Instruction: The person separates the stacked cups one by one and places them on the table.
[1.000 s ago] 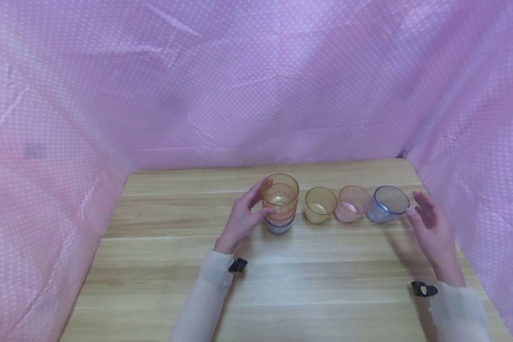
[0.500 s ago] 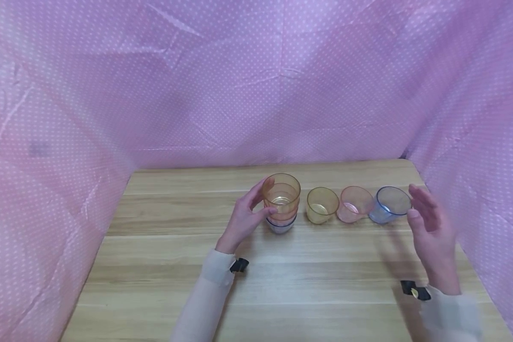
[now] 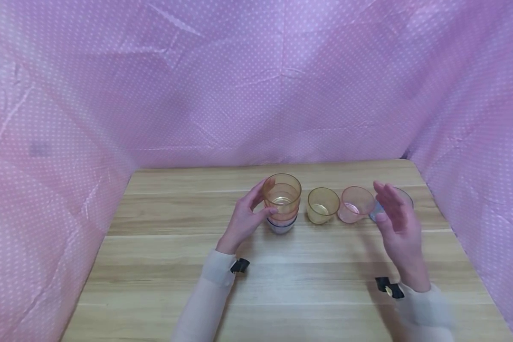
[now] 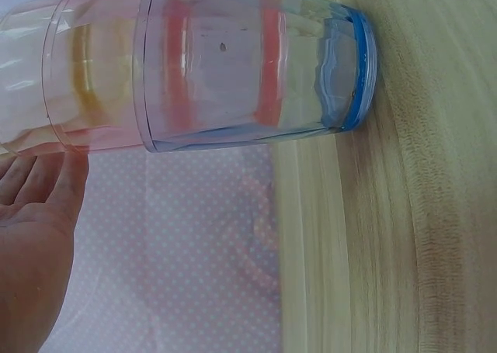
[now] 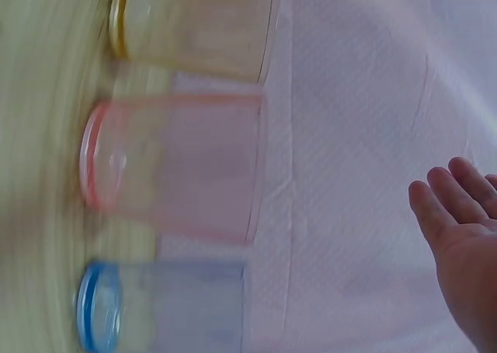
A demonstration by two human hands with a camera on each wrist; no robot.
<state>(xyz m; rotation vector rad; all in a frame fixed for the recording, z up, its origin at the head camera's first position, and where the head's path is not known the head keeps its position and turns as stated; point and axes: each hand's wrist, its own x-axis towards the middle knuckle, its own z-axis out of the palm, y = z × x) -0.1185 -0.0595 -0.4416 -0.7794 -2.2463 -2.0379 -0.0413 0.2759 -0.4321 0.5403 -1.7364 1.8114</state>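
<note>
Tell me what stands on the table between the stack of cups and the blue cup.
Between the stack of cups and the blue cup, the head view shows a yellow cup, then a pink cup.
</note>
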